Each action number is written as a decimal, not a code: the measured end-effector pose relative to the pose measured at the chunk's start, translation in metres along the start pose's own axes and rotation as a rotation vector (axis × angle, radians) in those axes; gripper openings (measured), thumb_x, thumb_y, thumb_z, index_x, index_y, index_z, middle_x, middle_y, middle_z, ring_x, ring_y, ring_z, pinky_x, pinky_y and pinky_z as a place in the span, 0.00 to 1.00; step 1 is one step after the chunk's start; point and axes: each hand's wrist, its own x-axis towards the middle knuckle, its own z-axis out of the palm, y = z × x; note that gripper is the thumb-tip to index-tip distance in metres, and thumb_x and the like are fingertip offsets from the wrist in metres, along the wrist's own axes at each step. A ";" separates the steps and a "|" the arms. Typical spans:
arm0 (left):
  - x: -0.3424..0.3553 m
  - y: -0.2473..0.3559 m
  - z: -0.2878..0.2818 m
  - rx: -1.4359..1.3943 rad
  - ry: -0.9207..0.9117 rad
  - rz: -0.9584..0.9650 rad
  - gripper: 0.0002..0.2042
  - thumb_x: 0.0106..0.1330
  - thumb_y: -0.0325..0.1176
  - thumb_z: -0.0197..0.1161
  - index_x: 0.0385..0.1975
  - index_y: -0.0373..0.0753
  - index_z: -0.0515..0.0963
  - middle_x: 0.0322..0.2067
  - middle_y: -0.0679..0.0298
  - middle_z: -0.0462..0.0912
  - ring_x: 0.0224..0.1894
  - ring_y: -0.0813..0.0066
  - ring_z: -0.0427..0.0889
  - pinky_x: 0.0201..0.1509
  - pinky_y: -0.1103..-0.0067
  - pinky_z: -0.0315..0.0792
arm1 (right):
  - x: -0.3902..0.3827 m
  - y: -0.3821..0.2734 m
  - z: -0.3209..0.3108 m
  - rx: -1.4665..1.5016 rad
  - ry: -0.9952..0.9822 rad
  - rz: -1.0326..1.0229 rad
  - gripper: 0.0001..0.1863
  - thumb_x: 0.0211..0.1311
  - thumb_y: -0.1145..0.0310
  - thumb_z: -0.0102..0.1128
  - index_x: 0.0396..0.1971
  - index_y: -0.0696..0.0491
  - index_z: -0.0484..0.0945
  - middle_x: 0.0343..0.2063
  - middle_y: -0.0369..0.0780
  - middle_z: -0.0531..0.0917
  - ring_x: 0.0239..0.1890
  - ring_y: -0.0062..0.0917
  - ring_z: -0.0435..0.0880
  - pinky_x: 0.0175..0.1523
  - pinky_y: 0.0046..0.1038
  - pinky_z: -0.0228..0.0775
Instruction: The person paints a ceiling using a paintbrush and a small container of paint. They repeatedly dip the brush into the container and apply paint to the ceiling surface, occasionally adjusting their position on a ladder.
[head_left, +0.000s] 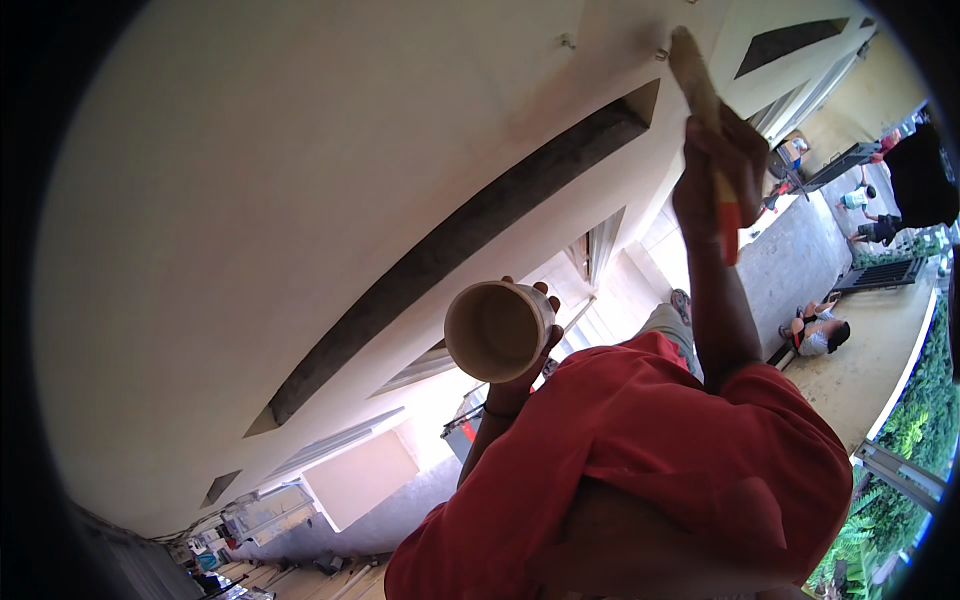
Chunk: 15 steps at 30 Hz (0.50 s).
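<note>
My left hand (pixel 545 310) is wrapped round a pale, round cup (pixel 452 335), its fingertips showing over the far side. The open mouth of the cup faces the view, and its inside looks brownish; what is in it I cannot make out. Up at the right, my raised right hand (pixel 735 170) grips a paintbrush (pixel 692 75) with an orange-red handle end. Its pale tip points up at the cream wall (pixel 300 190), close to a small metal fitting; whether it touches I cannot tell.
A long dark recess (pixel 460 230) crosses the wall between my hands. A second small fitting (pixel 567 41) sticks out nearby. On the right, a person (pixel 822 333) sits by a low wall, and others stand farther off. Green plants (pixel 905 430) grow beyond it.
</note>
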 end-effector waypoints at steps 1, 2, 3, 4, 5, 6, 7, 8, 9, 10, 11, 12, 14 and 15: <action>0.001 0.001 0.000 0.018 -0.015 -0.009 0.31 0.79 0.57 0.61 0.77 0.52 0.71 0.74 0.48 0.69 0.75 0.48 0.67 0.69 0.50 0.76 | -0.013 -0.010 0.008 0.143 -0.057 0.069 0.11 0.55 0.83 0.79 0.36 0.56 0.89 0.51 0.52 0.88 0.51 0.40 0.91 0.50 0.34 0.87; -0.002 0.003 -0.003 -0.005 0.006 -0.019 0.30 0.80 0.56 0.61 0.77 0.51 0.71 0.74 0.49 0.69 0.75 0.51 0.68 0.69 0.51 0.76 | -0.025 -0.031 0.017 0.111 -0.214 0.069 0.13 0.47 0.79 0.83 0.35 0.55 0.91 0.50 0.53 0.87 0.52 0.42 0.91 0.50 0.36 0.89; -0.005 0.005 -0.007 -0.025 0.028 -0.030 0.29 0.80 0.56 0.61 0.76 0.51 0.71 0.74 0.50 0.70 0.75 0.54 0.69 0.69 0.53 0.76 | -0.033 -0.052 0.033 0.146 -0.211 -0.027 0.15 0.43 0.76 0.83 0.35 0.54 0.92 0.48 0.52 0.87 0.51 0.41 0.92 0.50 0.37 0.89; -0.013 0.010 -0.021 -0.088 0.078 -0.034 0.29 0.81 0.55 0.60 0.76 0.51 0.71 0.73 0.52 0.70 0.75 0.57 0.69 0.70 0.55 0.76 | -0.038 -0.074 0.036 0.289 -0.255 -0.073 0.13 0.45 0.73 0.82 0.34 0.54 0.91 0.47 0.52 0.87 0.50 0.40 0.92 0.49 0.37 0.90; -0.010 0.010 -0.018 -0.161 0.136 -0.001 0.29 0.81 0.56 0.59 0.76 0.51 0.71 0.73 0.51 0.70 0.74 0.56 0.70 0.69 0.54 0.76 | -0.042 -0.094 0.040 0.441 -0.280 -0.119 0.11 0.51 0.72 0.84 0.33 0.56 0.91 0.48 0.54 0.87 0.51 0.47 0.92 0.55 0.44 0.91; -0.006 0.008 -0.002 -0.232 0.200 0.039 0.29 0.81 0.56 0.59 0.77 0.51 0.70 0.73 0.51 0.70 0.74 0.55 0.71 0.69 0.53 0.77 | -0.039 -0.112 0.035 0.594 -0.358 -0.158 0.12 0.53 0.71 0.84 0.36 0.56 0.91 0.49 0.54 0.87 0.52 0.48 0.92 0.54 0.42 0.91; -0.005 0.002 0.017 -0.317 0.281 0.120 0.31 0.81 0.57 0.58 0.78 0.51 0.68 0.73 0.50 0.70 0.74 0.49 0.72 0.68 0.49 0.79 | -0.037 -0.122 0.039 0.821 -0.406 -0.154 0.13 0.54 0.70 0.83 0.39 0.55 0.91 0.50 0.54 0.87 0.52 0.47 0.92 0.53 0.40 0.91; -0.010 0.006 0.010 -0.251 0.283 0.124 0.31 0.81 0.57 0.59 0.79 0.52 0.68 0.73 0.49 0.70 0.74 0.48 0.71 0.68 0.48 0.79 | -0.039 -0.130 0.042 0.919 -0.401 -0.138 0.14 0.57 0.72 0.82 0.42 0.56 0.90 0.51 0.54 0.87 0.53 0.48 0.92 0.52 0.39 0.91; -0.018 0.009 0.002 -0.185 0.295 0.131 0.32 0.81 0.58 0.59 0.79 0.52 0.67 0.73 0.49 0.70 0.74 0.47 0.71 0.68 0.48 0.79 | -0.036 -0.128 0.040 0.969 -0.436 -0.049 0.13 0.59 0.73 0.81 0.43 0.56 0.89 0.51 0.54 0.87 0.55 0.48 0.91 0.53 0.39 0.91; -0.020 0.009 0.003 -0.123 0.300 0.137 0.32 0.81 0.58 0.59 0.79 0.52 0.67 0.73 0.48 0.70 0.74 0.45 0.70 0.68 0.47 0.79 | -0.031 -0.123 0.038 1.018 -0.475 0.034 0.12 0.61 0.74 0.79 0.43 0.56 0.89 0.50 0.53 0.87 0.56 0.47 0.90 0.55 0.40 0.90; -0.018 0.011 0.003 -0.043 0.164 0.075 0.31 0.80 0.57 0.60 0.78 0.53 0.68 0.73 0.49 0.69 0.75 0.48 0.69 0.69 0.48 0.77 | -0.028 -0.108 0.040 0.983 -0.432 0.107 0.10 0.60 0.77 0.77 0.42 0.55 0.89 0.48 0.50 0.89 0.54 0.44 0.91 0.53 0.37 0.89; -0.017 0.013 0.003 0.037 0.027 0.014 0.31 0.80 0.57 0.60 0.78 0.53 0.68 0.73 0.51 0.69 0.75 0.50 0.67 0.71 0.49 0.74 | -0.026 -0.087 0.043 0.947 -0.388 0.181 0.10 0.59 0.81 0.76 0.41 0.55 0.90 0.46 0.47 0.90 0.51 0.40 0.92 0.51 0.34 0.88; -0.019 0.013 -0.004 -0.020 0.052 0.028 0.31 0.78 0.58 0.62 0.77 0.55 0.70 0.74 0.48 0.67 0.75 0.43 0.66 0.70 0.46 0.75 | -0.022 -0.043 0.033 0.872 -0.286 0.387 0.10 0.59 0.85 0.73 0.38 0.57 0.89 0.44 0.44 0.91 0.50 0.38 0.92 0.52 0.35 0.86; -0.020 0.014 -0.005 -0.010 0.042 0.034 0.31 0.78 0.57 0.62 0.77 0.55 0.70 0.74 0.48 0.67 0.75 0.44 0.66 0.70 0.46 0.75 | -0.018 -0.027 0.024 0.745 -0.240 0.407 0.10 0.58 0.86 0.73 0.38 0.57 0.88 0.43 0.44 0.91 0.49 0.37 0.91 0.51 0.35 0.86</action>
